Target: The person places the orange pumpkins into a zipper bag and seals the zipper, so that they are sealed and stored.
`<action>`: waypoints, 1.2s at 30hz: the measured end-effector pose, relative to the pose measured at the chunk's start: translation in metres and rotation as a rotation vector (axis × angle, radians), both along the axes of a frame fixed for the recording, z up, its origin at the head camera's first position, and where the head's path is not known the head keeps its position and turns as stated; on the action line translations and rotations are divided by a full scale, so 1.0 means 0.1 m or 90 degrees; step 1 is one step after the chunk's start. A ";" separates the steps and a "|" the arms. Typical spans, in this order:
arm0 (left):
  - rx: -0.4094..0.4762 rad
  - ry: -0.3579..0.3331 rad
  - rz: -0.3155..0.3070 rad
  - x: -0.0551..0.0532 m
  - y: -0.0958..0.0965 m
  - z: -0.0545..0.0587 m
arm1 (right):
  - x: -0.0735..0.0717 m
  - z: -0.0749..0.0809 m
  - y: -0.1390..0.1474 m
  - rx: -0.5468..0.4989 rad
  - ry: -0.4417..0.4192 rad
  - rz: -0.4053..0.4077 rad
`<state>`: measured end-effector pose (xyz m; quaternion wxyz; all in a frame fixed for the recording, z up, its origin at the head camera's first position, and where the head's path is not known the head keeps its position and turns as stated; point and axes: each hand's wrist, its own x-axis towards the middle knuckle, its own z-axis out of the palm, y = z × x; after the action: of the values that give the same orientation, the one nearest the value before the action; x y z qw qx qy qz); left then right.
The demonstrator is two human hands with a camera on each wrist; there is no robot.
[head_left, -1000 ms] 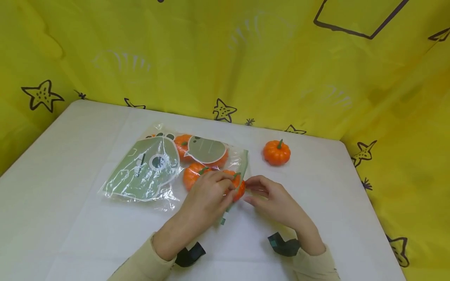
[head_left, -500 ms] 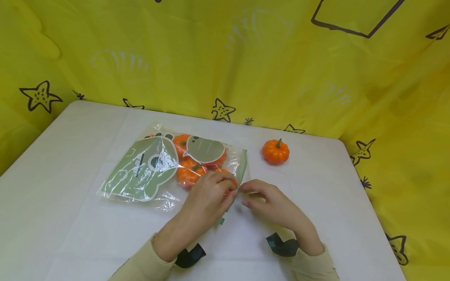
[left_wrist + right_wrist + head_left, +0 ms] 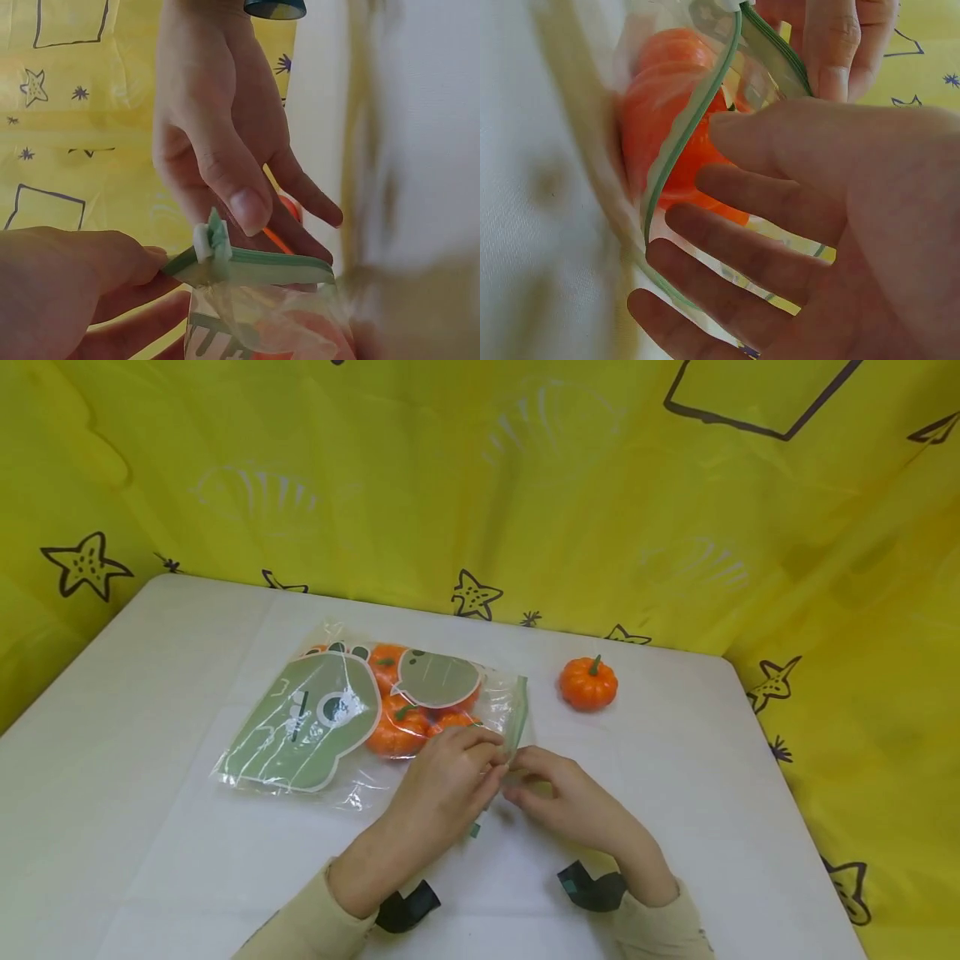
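A clear zip bag (image 3: 352, 777) with green printed shapes lies flat on the white table, its mouth facing right. Several small orange pumpkins with green stems show inside it, such as this pumpkin (image 3: 393, 733). My left hand (image 3: 450, 777) pinches the upper layer of the bag at its green zip strip (image 3: 277, 268), next to a white slider (image 3: 201, 244). At the bag's mouth my right hand (image 3: 573, 797) has its fingers extended and spread, holding nothing; in the right wrist view, pumpkins (image 3: 671, 124) sit just beyond its fingertips, between the parted zip edges.
One loose pumpkin (image 3: 588, 685) stands on the table (image 3: 675, 760) to the right of the bag. Yellow curtain (image 3: 420, 468) with drawn starfish surrounds the table's back and sides. Dark wrist-worn pieces (image 3: 408, 906) stick out beside both sleeves.
A pumpkin at the bag's mouth has gone deeper inside, shifting the others left. My right hand has followed leftward to the opening; my left hand keeps its pinch on the bag's edge.
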<state>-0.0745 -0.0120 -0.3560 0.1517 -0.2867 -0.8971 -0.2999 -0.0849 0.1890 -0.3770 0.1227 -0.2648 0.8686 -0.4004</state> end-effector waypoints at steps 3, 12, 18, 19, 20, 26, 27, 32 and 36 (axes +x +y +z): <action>0.017 0.003 -0.006 0.00 0.01 -0.01 | 0.00 -0.02 -0.02 -0.005 0.012 0.005; 0.045 0.014 -0.013 0.00 0.03 -0.02 | 0.00 -0.06 -0.06 0.014 0.053 0.008; 0.051 0.006 -0.028 0.02 0.05 -0.03 | 0.01 -0.08 -0.06 0.012 0.034 0.005; 0.052 0.007 -0.030 0.02 0.05 -0.04 | 0.01 -0.08 -0.07 0.015 0.034 0.004; 0.052 0.006 -0.031 0.02 0.06 -0.04 | 0.01 -0.09 -0.08 0.019 0.034 0.004; 0.065 -0.001 -0.026 0.03 0.05 -0.03 | 0.02 -0.11 -0.08 0.038 0.038 0.011; 0.068 0.001 -0.027 0.02 0.05 -0.03 | 0.02 -0.11 -0.07 0.041 0.037 0.008; 0.070 -0.010 -0.036 0.03 0.06 -0.02 | 0.05 -0.14 -0.09 0.090 0.088 0.007; 0.071 -0.032 -0.035 0.03 0.06 -0.01 | 0.05 -0.14 -0.12 0.117 0.116 0.019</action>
<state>-0.0719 -0.0056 -0.3575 0.1362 -0.2948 -0.8744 -0.3606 -0.0801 0.1768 -0.3909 0.0730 -0.3007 0.9052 -0.2912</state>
